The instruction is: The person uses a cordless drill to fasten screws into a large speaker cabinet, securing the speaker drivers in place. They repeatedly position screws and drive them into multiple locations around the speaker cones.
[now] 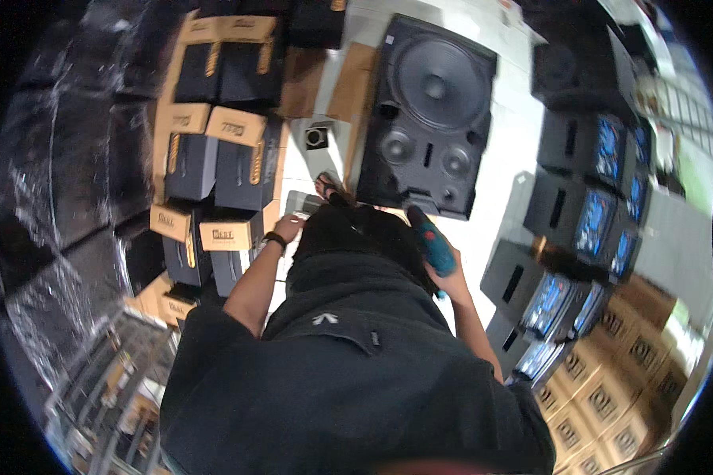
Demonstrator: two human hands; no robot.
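Observation:
My right hand (pixel 449 279) is closed round a teal and black cordless drill (pixel 434 247), held beside my right thigh. The drill's nose points toward the large black speaker cabinet (pixel 434 119) lying on the floor in front of me. That cabinet shows one big round cone and two smaller round drivers. My left hand (pixel 289 228), with a dark band on its wrist, hangs by my left thigh. Its fingers look loosely apart with nothing in them, over a grey flat piece (pixel 303 203) on the floor. A small black square part with a round opening (pixel 317 138) lies farther ahead.
Rows of black boxes with tan tops (pixel 234 158) stand close on my left, beside plastic-wrapped dark stacks (pixel 79 166). On the right are black units with blue-lit panels (pixel 590 222) and stacked brown cartons (pixel 602 400). Cardboard (pixel 352 83) lies along the cabinet's left side.

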